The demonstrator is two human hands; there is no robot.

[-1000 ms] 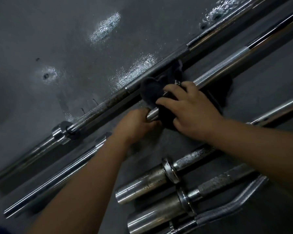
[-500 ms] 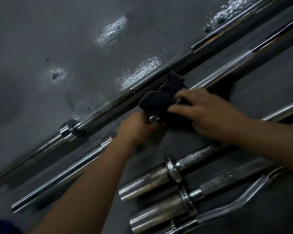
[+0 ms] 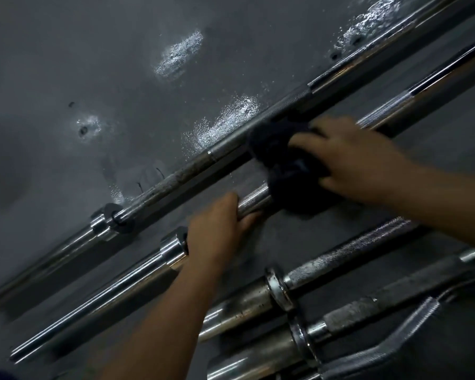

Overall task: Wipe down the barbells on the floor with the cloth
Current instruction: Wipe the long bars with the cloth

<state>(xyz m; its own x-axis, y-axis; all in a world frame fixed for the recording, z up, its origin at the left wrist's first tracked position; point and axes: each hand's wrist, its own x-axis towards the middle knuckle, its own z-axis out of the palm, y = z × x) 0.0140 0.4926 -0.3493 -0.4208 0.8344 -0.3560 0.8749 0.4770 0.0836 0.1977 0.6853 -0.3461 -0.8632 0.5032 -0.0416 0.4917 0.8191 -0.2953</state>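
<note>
**Cloth gripped on the second barbell while the bar is steadied**

The barbell (image 3: 254, 200) is laid on the floor (image 3: 93, 64), its long axis running from 8 o'clock to 2 o'clock. Its knurled shaft is gripped by the left hand (image 3: 220, 229), whose fingers are curled round it near the collar. The dark cloth (image 3: 280, 160) is bunched on the shaft at 2 o'clock from that hand and is clutched by the right hand (image 3: 359, 160), fingers curled over it. The right hand is nearer the shaft beyond, so the next stroke is judged to run along the axis toward 2 o'clock. A neighbouring barbell (image 3: 176, 176) lies parallel, just beside at 11 o'clock.
</note>
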